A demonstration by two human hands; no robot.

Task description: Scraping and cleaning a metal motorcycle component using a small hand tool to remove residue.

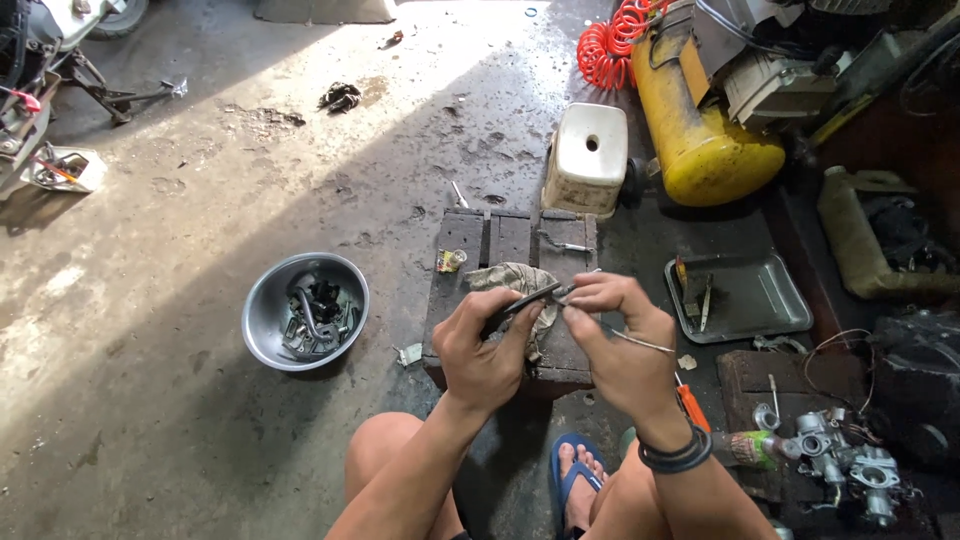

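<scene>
My left hand point(483, 352) grips a dark, slim plier-like tool point(522, 304) whose tip points right. My right hand point(617, 345) pinches a small metal part at that tip, and a thin wire point(645, 344) trails from it to the right. Both hands hover above a dark wooden block point(463, 243) on which a dirty rag point(512, 277) lies, partly hidden by my fingers. A dark band circles my right wrist.
A metal bowl point(262, 306) of dark parts sits left on the concrete floor. A metal tray point(762, 298) with tools lies right, a white plastic stool point(586, 157) and a yellow compressor tank point(688, 125) behind. A carburettor point(850, 467) and an orange-handled screwdriver point(692, 407) rest near my right knee.
</scene>
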